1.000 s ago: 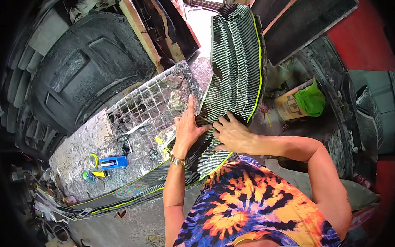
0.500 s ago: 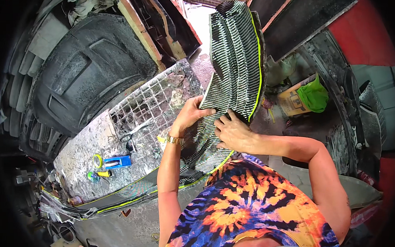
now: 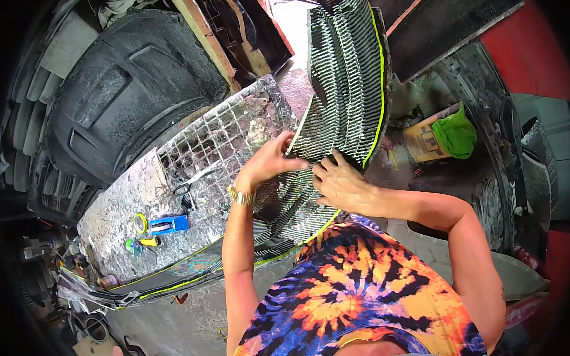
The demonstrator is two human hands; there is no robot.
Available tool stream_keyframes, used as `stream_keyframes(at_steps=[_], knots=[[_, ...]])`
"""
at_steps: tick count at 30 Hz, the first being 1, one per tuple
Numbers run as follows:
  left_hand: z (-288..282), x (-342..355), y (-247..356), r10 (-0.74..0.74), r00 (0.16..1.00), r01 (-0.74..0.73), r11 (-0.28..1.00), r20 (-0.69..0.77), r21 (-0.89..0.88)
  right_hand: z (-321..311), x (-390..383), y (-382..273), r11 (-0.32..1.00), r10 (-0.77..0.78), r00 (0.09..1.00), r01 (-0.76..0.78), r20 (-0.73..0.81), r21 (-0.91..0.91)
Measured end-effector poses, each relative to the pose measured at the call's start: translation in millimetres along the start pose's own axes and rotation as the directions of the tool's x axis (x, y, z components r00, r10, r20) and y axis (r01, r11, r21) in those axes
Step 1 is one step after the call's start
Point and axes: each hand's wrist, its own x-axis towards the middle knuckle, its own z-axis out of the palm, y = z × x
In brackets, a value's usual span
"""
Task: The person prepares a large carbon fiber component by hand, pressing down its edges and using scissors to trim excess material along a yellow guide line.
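Bare hands work a striped, carbon-style woven cloth (image 3: 348,113) along the worktable (image 3: 119,206)'s near edge and out past its right edge.
Apparently a smoothing step; the next move seems to call for light, even pressure. Left hand (image 3: 269,165) arches at the cloth's inner edge, thumb extended, pinch unclear; right hand (image 3: 345,185) rests palm-down, fingers spread, gripping nothing.

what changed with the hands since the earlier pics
The left hand, its index finger outstretched a second ago, has curled that finger down to the left edge of the striped sheet; whether it grips is unclear. The right hand stays on the sheet, and the scissors remain on the table.
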Motion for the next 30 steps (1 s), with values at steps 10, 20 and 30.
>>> stream_keyframes(at_steps=[10,20,30], knots=[[56,-58,-12,0.128,0.887,0.213,0.739,-0.444,0.639,1,2,-3,0.999,0.009,0.999,-0.008,0.033,-0.033],[34,-44,-28,0.12,0.911,0.062,0.906,-0.395,0.418,7,2,-3,1.0,0.012,1.0,-0.012,-0.011,-0.028],[44,-39,-9,0.082,0.914,0.118,0.884,-0.398,0.453,7,2,-4,1.0,0.009,1.0,-0.009,-0.022,-0.025]])
